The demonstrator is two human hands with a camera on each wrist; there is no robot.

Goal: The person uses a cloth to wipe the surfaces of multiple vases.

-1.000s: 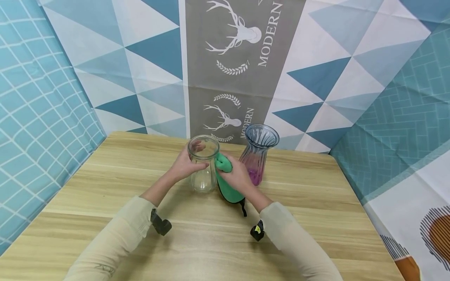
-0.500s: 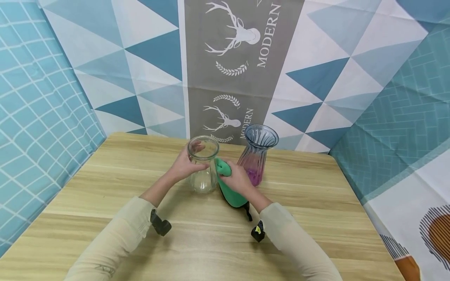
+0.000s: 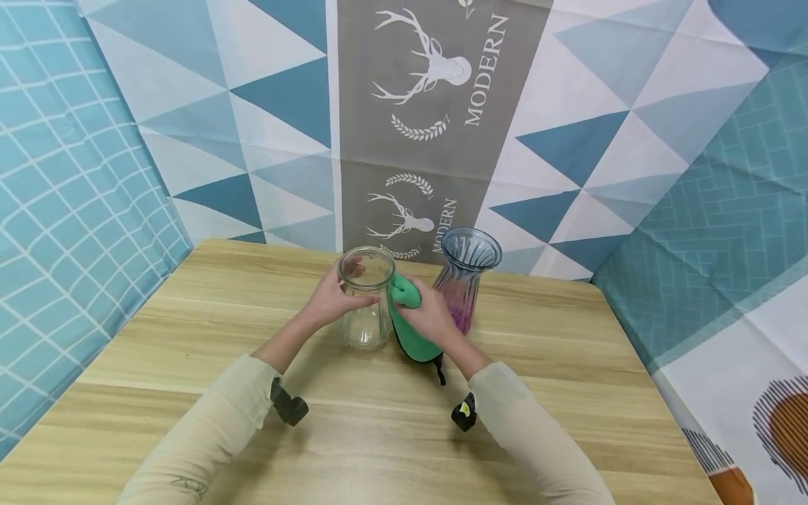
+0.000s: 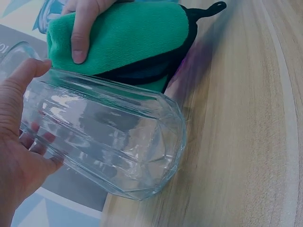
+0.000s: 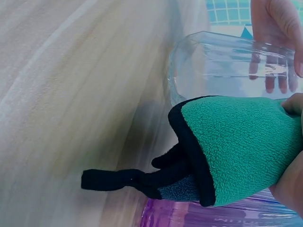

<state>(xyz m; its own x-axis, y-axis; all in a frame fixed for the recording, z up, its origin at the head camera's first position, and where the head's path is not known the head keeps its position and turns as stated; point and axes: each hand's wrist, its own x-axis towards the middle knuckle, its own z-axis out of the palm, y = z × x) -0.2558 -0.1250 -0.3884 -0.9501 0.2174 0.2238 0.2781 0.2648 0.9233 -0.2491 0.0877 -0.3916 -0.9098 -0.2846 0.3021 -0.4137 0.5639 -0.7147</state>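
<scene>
My left hand grips a clear glass vase around its neck, thumb on the near side and fingers behind the glass. The vase stands upright on the wooden table. In my right hand is a folded green cloth with black edging and a black hanging loop. The thumb presses on the cloth, which lies against the right side of the vase in the left wrist view. Right behind the right hand stands a second glass vase, blue-grey at the flared top and purple at the base, partly hidden.
The wooden table ends at a patterned wall cloth just behind the vases. Blue tiled sheeting hangs along the left side. Black wrist cameras sit under both sleeves.
The right hand and green cloth dip slightly toward me and then rise back along the vase's side. The left hand keeps its hold on the clear vase.
</scene>
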